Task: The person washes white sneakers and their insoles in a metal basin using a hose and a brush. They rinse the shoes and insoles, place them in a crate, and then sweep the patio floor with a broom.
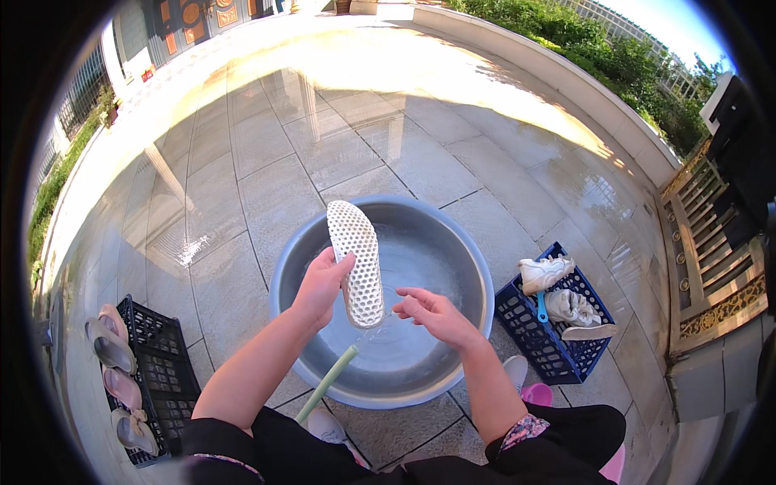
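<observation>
A white shoe insole (360,267) with a honeycomb of holes is held upright over a large metal basin (479,273). My left hand (324,282) grips its left edge, thumb across the perforated face. To the right of the insole, my right hand (433,315) hovers over the basin with fingers partly curled and apart, holding nothing. A pale green hose (330,379) reaches over the basin's near rim, its mouth just below the insole. Water (374,332) runs from it near the insole's lower end, and clear water covers the basin's bottom.
At right, a blue plastic crate (539,333) bears white shoes (545,274), a blue-handled brush (541,306) and another insole (589,331). Several slippers and flats (112,351) rest on a black crate (167,388) at left. A pink container (537,394) stands near my foot. Paving (424,145) is wet.
</observation>
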Available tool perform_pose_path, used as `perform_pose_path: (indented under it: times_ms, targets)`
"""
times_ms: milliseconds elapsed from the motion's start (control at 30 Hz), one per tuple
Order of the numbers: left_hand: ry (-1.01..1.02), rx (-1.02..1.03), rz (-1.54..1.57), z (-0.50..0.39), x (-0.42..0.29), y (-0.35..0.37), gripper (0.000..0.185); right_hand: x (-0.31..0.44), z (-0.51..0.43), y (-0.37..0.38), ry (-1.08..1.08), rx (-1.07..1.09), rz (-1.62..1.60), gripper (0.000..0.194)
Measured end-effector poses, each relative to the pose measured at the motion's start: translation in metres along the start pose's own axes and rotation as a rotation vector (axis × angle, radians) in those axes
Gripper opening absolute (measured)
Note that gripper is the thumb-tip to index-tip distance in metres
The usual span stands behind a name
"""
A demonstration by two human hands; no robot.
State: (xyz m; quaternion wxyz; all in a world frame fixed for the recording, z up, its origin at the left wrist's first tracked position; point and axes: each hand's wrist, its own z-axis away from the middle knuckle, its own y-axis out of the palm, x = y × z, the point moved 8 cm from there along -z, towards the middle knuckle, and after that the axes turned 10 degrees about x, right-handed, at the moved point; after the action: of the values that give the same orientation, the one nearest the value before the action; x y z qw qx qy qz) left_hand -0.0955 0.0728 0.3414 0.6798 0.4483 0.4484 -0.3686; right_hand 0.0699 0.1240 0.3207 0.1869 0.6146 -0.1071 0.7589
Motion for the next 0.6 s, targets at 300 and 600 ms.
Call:
perform_pose_path:
  times_ms: [300, 600]
  targets:
    - [-0.062, 0.227, -0.656, -0.004, 0.021, 0.015, 0.051, -0.007, 0.032, -0.092, -0.374, -0.584, -0.455, 0.025]
    - [-0.798, 0.797, -0.77, 0.069, 0.168, -0.04, 0.05, -0.044, 0.195, -0.275, 0.447, -1.384, 0.683, 0.065]
